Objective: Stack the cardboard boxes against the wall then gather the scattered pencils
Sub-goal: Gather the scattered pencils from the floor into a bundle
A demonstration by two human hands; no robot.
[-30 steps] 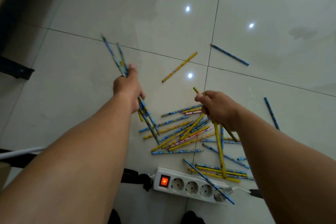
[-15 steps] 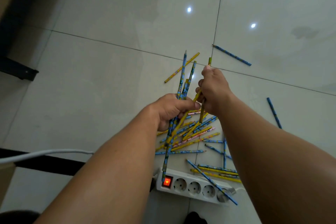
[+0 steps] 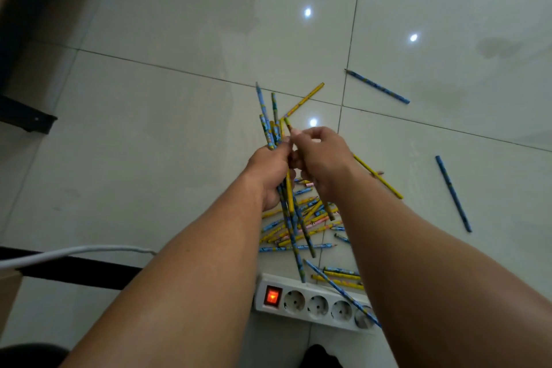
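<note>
gathering pencils: one more goes into the bundle

the bundle (image 3: 262,107) of blue and yellow pencils stands roughly upright in the left hand (image 3: 270,172), whose fingers are curled tight round its middle; the tips fan out beyond the fist and the long ends hang toward the near floor. touching it on the right, the right hand (image 3: 324,158) pinches a single pencil (image 3: 287,122) between thumb and curled fingers, its far end laid against the bundle's top. under both hands lies the heap (image 3: 298,228) of loose pencils, crossed every way. further out are strays: a yellow one (image 3: 304,98) just far of the hands, a blue one (image 3: 378,86) far right, another blue one (image 3: 452,191) well apart on the right, a second yellow one (image 3: 378,176) just right of the right wrist. a few more lie near, beside and across the white power strip (image 3: 316,303), whose red switch (image 3: 272,296) glows. no cardboard boxes are plainly in view, so the stacking cannot be judged.

the step in hand looks like the gathering, and well short of done. the next move, as i judge it, asks the left fingers to loosen just enough to take the single pencil without letting the bundle slip; then the right hand goes down to the heap.
</note>
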